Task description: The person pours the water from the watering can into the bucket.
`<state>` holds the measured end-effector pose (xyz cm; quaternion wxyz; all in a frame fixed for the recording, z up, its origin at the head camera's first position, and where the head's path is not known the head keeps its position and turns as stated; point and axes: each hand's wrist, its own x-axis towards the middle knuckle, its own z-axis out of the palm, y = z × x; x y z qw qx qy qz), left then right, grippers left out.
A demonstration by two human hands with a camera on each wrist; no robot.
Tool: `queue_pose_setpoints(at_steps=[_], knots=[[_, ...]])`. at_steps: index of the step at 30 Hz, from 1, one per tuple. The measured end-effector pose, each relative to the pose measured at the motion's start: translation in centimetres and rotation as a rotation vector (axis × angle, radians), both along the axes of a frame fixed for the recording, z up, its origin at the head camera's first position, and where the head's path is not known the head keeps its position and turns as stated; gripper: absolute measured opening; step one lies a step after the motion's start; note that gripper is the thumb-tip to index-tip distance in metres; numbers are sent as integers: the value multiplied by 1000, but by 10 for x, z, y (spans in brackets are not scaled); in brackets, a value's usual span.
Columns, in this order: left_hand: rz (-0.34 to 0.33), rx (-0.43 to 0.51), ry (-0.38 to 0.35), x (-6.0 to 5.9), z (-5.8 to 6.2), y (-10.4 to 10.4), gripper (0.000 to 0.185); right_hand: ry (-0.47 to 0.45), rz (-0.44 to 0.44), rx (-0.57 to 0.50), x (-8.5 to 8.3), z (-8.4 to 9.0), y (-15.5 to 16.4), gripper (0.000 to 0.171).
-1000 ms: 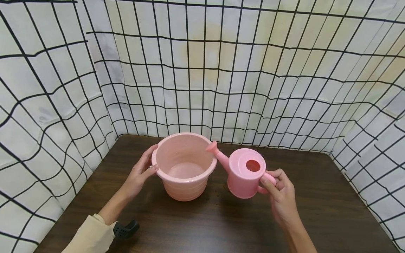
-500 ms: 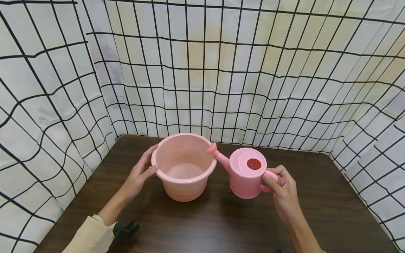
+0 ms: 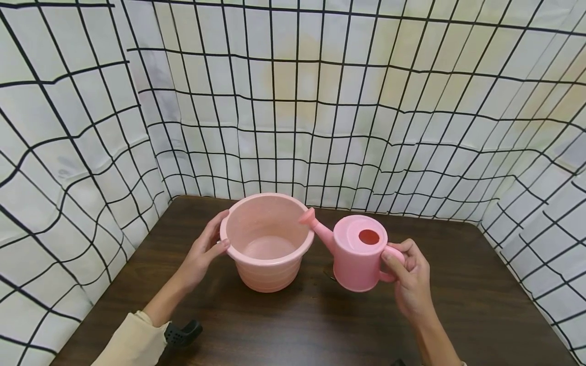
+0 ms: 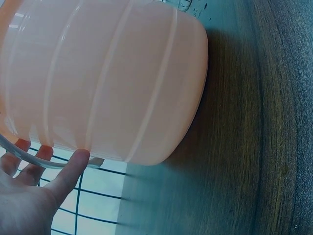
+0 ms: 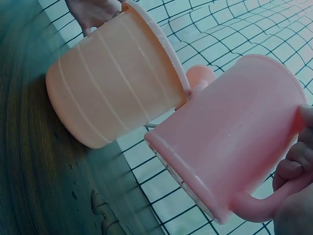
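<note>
A pale pink bucket (image 3: 270, 274) stands upright on the dark wooden table. My left hand (image 3: 203, 249) grips its left rim, thumb on top and fingers along the outside. In the left wrist view the fingers (image 4: 73, 169) touch the bucket's ribbed wall (image 4: 112, 73) beside a curved grey handle. My right hand (image 3: 412, 277) holds a pink watering can (image 3: 359, 259) by its handle, raised over the table. Its spout head (image 3: 308, 217) reaches just over the bucket's right rim. The can is nearly level, and no water stream shows. The right wrist view shows its underside edge (image 5: 186, 181).
A small wet patch (image 5: 105, 210) with drops lies on the table (image 3: 284, 335) below the can. White cloth walls with a black grid (image 3: 339, 122) enclose the back and both sides. A dark band (image 3: 183, 333) is on the left wrist.
The watering can and my right hand have shifted slightly right and a little lower in the head view. The left hand and the bucket stay in place.
</note>
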<state>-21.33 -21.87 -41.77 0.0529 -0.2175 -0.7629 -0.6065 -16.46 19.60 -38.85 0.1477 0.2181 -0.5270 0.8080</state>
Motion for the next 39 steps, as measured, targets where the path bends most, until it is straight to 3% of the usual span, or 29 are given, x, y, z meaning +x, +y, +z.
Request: queue_pose_setpoints(at_steps=[16, 27, 39], knots=[[2, 3, -4, -1, -1, 0, 59, -5, -14, -38, -1, -1, -1, 23], [1, 6, -12, 0, 0, 1, 59, -82, -34, 2, -2, 7, 1, 25], [5, 2, -12, -1, -1, 0, 59, -16, -39, 28, -4, 13, 1, 23]])
